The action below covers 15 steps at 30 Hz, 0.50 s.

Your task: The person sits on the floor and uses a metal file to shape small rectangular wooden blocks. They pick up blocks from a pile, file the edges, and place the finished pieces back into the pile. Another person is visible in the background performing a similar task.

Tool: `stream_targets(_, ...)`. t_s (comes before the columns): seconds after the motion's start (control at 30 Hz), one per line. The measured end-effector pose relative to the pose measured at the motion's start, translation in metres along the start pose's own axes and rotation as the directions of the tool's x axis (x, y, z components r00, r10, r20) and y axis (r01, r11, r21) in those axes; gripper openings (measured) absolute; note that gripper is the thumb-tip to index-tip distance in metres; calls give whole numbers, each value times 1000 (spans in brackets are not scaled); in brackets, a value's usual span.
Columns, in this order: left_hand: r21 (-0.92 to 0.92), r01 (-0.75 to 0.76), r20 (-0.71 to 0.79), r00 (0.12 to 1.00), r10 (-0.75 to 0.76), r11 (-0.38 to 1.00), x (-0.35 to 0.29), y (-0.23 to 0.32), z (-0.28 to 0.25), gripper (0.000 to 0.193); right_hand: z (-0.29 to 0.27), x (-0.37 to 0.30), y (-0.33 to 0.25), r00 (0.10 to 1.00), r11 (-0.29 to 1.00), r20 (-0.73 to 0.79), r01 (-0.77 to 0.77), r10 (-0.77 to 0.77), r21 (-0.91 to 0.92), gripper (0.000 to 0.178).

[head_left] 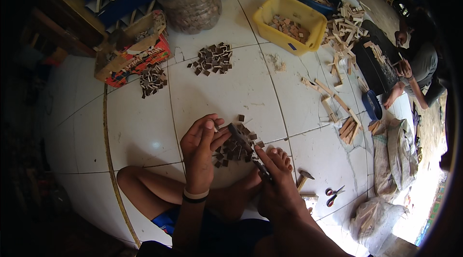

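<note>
My left hand (198, 148) is raised above the white tiled floor, thumb and fingers pinched on a small pale-edged square piece (214, 125). My right hand (276, 172) is closed round the handle of a dark, flat-bladed tool (239, 136), its index finger stretched along it. The blade's end lies close to the left fingertips; whether they touch, I cannot tell. Beneath both hands is a pile of small dark brown square pieces (231, 150), partly hidden by the tool and the right hand. My bare foot (281, 158) rests beside that pile.
Two more piles of squares (212, 59) lie farther off, near a printed cardboard box (130, 54) and a big clear plastic jar (188, 3). A yellow tub (270, 30) holds brown pieces. Wood strips (345, 27) are scattered right, near another person (419, 71). A hammer (304, 177) and scissors (333, 195) lie right.
</note>
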State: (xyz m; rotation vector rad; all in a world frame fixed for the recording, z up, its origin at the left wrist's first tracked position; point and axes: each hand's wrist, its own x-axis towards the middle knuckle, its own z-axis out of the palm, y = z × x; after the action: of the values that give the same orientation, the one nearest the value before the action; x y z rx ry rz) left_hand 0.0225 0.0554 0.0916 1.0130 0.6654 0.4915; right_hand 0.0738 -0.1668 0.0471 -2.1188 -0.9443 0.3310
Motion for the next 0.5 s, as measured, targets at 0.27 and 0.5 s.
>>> stream_targets(0.27,-333,176,487,873,9,926,6,-28,-30,68,74,-5,66,811,751,9,-537,584,-385,77)
stream_targets(0.5,-281,277,574,816,-71,919,8,-34,-45,43,82,-15,74,896,832,-90,-438,435,-340,68)
